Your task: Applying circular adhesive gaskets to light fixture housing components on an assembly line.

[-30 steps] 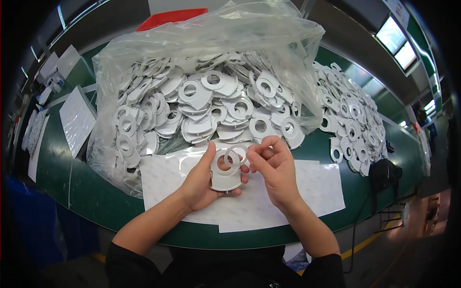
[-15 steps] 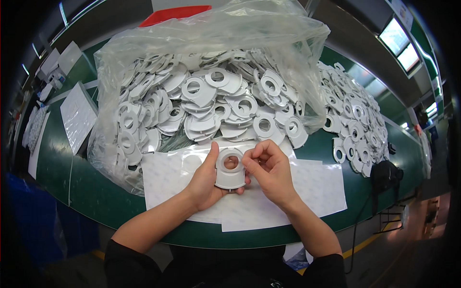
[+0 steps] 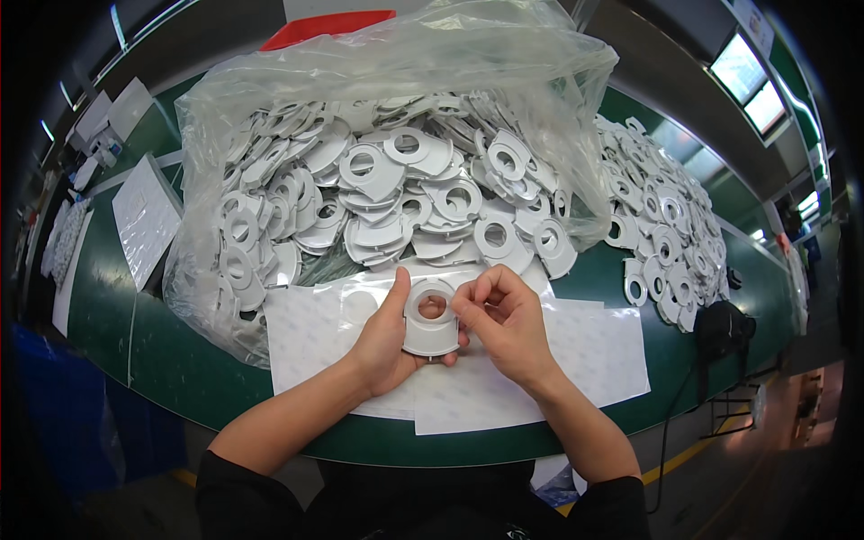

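Observation:
In my left hand (image 3: 385, 344) is a white plastic part (image 3: 432, 339), a flat plate with a round ring opening at its top. The thumb lies along its left side, and the other fingers wrap behind it; some fingertips show at its lower right. My right hand (image 3: 509, 326) is closed in a pinch, thumb and index tips against the right edge of the ring. Whatever may be between those fingertips is too small to make out. Beneath both hands lie white paper sheets (image 3: 576, 360) under clear film.
A large clear plastic bag (image 3: 378, 76), heaped with similar white parts (image 3: 373, 171), lies open beyond my hands. Another pile of parts (image 3: 670, 229) sits at the right on the green table (image 3: 216, 387). A black bag (image 3: 724, 328) is at the right edge, a red bin (image 3: 328, 27) behind.
Almost nothing differs. My right fingertips have shifted very slightly along the ring's edge, and the part stays in my left hand.

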`<move>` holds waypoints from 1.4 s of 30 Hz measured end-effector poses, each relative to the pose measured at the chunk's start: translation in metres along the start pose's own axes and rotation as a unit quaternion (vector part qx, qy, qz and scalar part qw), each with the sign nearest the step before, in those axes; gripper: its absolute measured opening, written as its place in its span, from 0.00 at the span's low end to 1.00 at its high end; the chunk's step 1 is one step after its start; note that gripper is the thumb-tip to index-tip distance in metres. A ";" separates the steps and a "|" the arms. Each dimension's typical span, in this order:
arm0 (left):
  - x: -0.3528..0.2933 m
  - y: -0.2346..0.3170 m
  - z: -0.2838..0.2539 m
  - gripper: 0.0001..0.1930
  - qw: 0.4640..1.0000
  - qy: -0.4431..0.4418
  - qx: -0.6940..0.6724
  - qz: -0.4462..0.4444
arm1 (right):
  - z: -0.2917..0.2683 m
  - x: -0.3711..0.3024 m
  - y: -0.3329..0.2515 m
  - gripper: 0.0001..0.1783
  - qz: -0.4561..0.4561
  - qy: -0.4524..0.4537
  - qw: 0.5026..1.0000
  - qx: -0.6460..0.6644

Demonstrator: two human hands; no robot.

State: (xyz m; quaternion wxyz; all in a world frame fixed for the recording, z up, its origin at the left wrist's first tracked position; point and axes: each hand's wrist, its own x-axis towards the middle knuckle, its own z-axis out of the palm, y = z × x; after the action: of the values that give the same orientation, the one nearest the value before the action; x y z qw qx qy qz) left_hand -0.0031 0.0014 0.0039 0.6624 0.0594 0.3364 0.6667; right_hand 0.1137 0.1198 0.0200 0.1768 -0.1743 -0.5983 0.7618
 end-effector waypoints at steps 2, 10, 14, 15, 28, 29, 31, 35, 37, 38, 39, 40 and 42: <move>0.000 0.000 0.000 0.35 1.000 -0.001 0.000 -0.001 | 0.001 0.001 0.001 0.10 -0.014 0.001 1.000 -0.004; 0.001 -0.001 0.001 0.35 1.000 0.013 0.003 0.001 | -0.001 0.000 0.000 0.12 -0.005 0.003 1.000 -0.007; 0.000 -0.001 0.001 0.35 1.000 0.011 0.002 0.002 | 0.000 0.000 -0.001 0.13 0.004 0.003 1.000 -0.009; 0.000 -0.001 0.001 0.35 1.000 0.010 0.001 0.002 | 0.000 0.000 -0.001 0.13 0.004 0.004 1.000 -0.009; 0.000 -0.002 0.001 0.33 0.999 -0.013 0.025 0.024 | 0.006 -0.003 -0.001 0.12 -0.022 0.030 0.999 -0.030; 0.000 -0.002 -0.001 0.33 0.999 -0.013 0.025 0.024 | 0.006 -0.003 -0.001 0.13 -0.028 0.033 0.998 -0.050; -0.001 -0.003 -0.003 0.28 0.999 -0.023 -0.007 0.026 | 0.009 -0.004 -0.004 0.12 -0.032 0.041 0.996 -0.069; -0.004 0.001 0.004 0.22 0.999 -0.012 -0.028 0.029 | 0.008 -0.005 0.002 0.08 -0.118 0.098 0.961 -0.230; -0.004 0.000 0.000 0.14 0.999 0.009 -0.016 0.029 | 0.007 -0.005 0.007 0.08 -0.175 0.106 0.941 -0.270; -0.004 -0.001 0.000 0.14 0.999 0.009 -0.016 0.029 | 0.007 -0.005 0.009 0.09 -0.230 0.114 0.916 -0.310; -0.003 -0.002 0.001 0.11 0.999 0.029 0.021 0.032 | 0.005 -0.004 0.008 0.09 -0.230 0.114 0.916 -0.310; -0.003 -0.002 0.002 0.08 0.997 0.049 0.058 0.034 | 0.002 -0.002 0.005 0.10 -0.299 0.098 0.869 -0.381; -0.004 -0.002 0.001 0.07 0.997 0.038 0.051 0.033 | 0.001 -0.002 0.004 0.13 -0.365 0.081 0.812 -0.448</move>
State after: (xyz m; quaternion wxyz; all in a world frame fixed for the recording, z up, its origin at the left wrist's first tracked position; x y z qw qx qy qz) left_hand -0.0004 -0.0017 0.0049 0.6229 0.0789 0.3925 0.6721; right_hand 0.1148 0.1175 0.0167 0.3919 -0.0637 -0.8766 0.2721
